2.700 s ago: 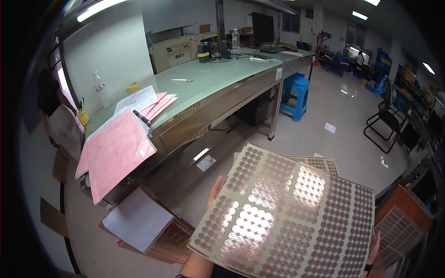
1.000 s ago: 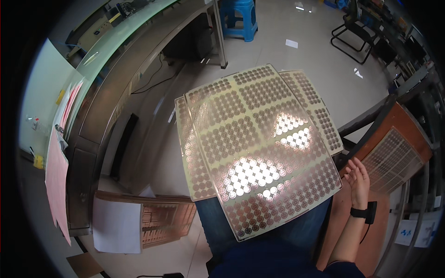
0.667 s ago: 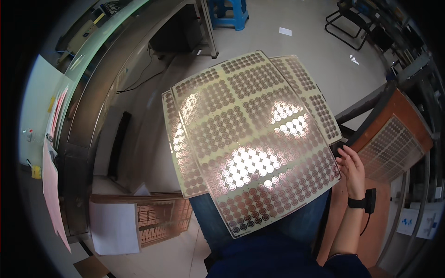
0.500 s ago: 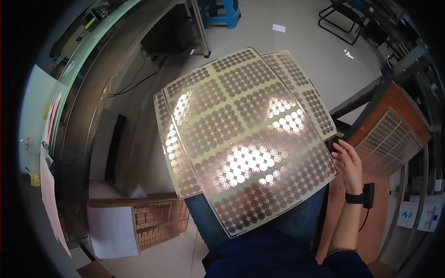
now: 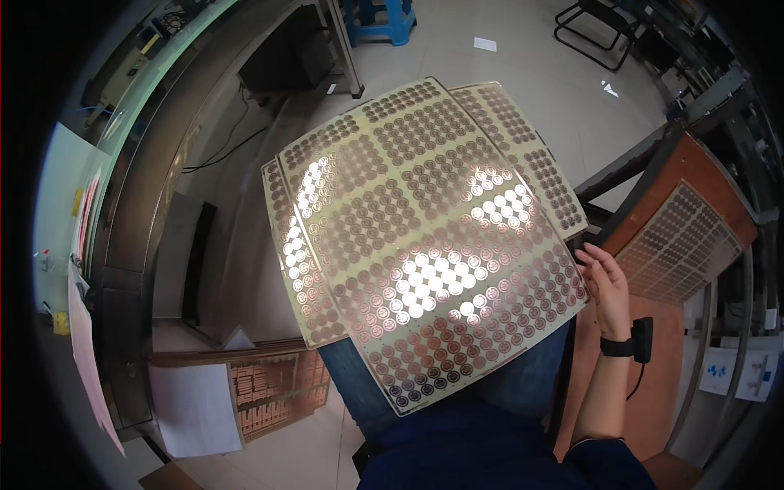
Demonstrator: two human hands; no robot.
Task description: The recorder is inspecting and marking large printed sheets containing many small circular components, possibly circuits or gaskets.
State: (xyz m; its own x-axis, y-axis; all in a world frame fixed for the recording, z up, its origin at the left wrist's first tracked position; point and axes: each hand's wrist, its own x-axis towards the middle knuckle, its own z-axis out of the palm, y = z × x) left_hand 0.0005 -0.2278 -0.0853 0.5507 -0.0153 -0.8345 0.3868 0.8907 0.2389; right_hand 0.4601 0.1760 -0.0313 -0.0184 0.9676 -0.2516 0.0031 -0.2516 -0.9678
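A large greenish panel with rows of round copper-coloured pads [image 5: 392,204] lies tilted across my lap, its shiny pads catching the light. Beneath it is a similar panel [image 5: 523,135], turned at another angle, so only its left and right margins show. My right hand [image 5: 603,286] is just beside the top panel's right edge, fingers loosely bent and apart, with nothing in them. Whether a fingertip touches the edge is hard to tell. On that wrist is a black band [image 5: 618,348] with a small device and a cable. My left hand is out of sight.
To the right, another panel with round pads [image 5: 682,241] leans on an orange-brown board [image 5: 653,204]. At lower left stand a white sheet [image 5: 196,408] and a copper-patterned panel [image 5: 278,396]. A metal bench [image 5: 135,237] runs along the left. A blue stool [image 5: 380,20] stands at the back.
The whole view has shifted slightly, so the panels and my right hand appear a little further left and up. My right hand keeps nearly the same pose beside the panel's edge.
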